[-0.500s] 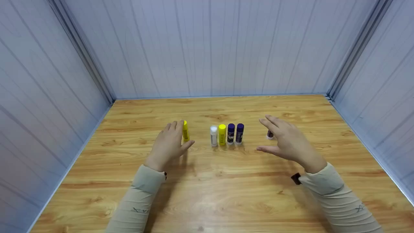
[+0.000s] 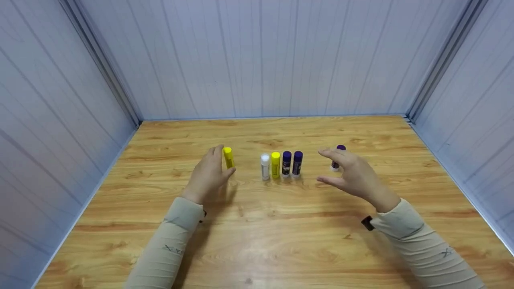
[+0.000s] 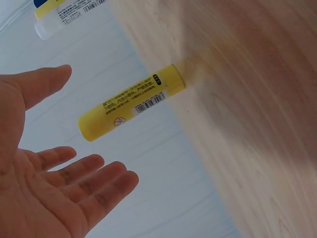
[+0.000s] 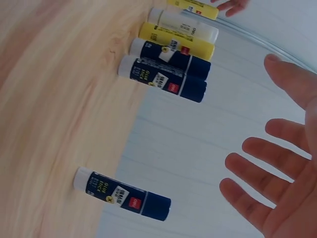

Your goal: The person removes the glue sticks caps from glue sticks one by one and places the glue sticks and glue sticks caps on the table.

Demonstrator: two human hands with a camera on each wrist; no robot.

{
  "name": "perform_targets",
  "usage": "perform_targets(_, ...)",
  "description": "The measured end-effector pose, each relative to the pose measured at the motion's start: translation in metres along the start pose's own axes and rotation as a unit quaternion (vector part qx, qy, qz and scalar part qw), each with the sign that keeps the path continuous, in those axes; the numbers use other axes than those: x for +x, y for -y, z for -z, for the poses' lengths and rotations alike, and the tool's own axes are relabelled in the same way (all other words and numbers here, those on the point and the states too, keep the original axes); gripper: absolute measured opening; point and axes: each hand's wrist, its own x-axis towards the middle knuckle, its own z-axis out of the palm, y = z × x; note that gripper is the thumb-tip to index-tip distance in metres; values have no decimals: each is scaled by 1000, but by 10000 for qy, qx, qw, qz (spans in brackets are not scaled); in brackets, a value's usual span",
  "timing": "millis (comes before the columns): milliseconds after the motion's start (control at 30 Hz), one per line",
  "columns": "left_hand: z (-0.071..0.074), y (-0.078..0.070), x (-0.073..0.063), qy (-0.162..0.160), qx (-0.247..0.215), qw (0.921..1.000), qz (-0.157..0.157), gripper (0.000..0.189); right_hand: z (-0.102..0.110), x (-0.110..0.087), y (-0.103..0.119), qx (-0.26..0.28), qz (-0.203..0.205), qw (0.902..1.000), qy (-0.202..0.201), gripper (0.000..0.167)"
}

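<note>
A yellow glue stick [image 3: 131, 102] stands upright by itself on the left of the table. My left hand [image 2: 207, 174] is spread beside it, fingers apart from it in the left wrist view. On the right stands a lone dark blue glue stick [image 4: 123, 194], partly hidden in the head view behind my right hand [image 2: 359, 176]. That hand is held with thumb and fingers apart, touching nothing. Between the hands, a row stands upright: a white glue stick [image 2: 265, 167], a yellow glue stick [image 2: 275, 165] and two dark blue glue sticks [image 2: 286, 164].
The wooden table [image 2: 257, 233] has pale panel walls [image 2: 257, 60] at the back and on both sides. The row stands near the table's middle, with gaps to the single sticks on each side.
The left hand has shifted slightly left, showing more of the yellow glue stick beside it. My right hand has lowered a little, and the lone blue stick's cap now shows above it.
</note>
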Motion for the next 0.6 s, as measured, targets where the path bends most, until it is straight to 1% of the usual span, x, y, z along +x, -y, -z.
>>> perform_targets(133,0,3,5,38,-416,9989,203,85,-5,0,-2,343,89,9993,-119,63)
perform_targets(233,-3,7,8,112,-773,9964,326,82,-9,-2,-4,611,15,9981,-103,60)
perform_targets(367,-7,11,13,158,-1177,9915,531,78,-12,-2,-3,1095,-309,9935,-8,56)
perform_targets(467,-9,13,16,180,-1416,9871,728,75,-14,-3,-2,1495,-592,9870,75,53)
perform_targets(567,-10,14,20,277,-1743,9803,893,70,-17,-4,-2,1722,-799,9816,194,51)
perform_targets(600,-11,14,21,317,-1899,9767,947,68,-18,-4,-2,1775,-854,9801,239,51)
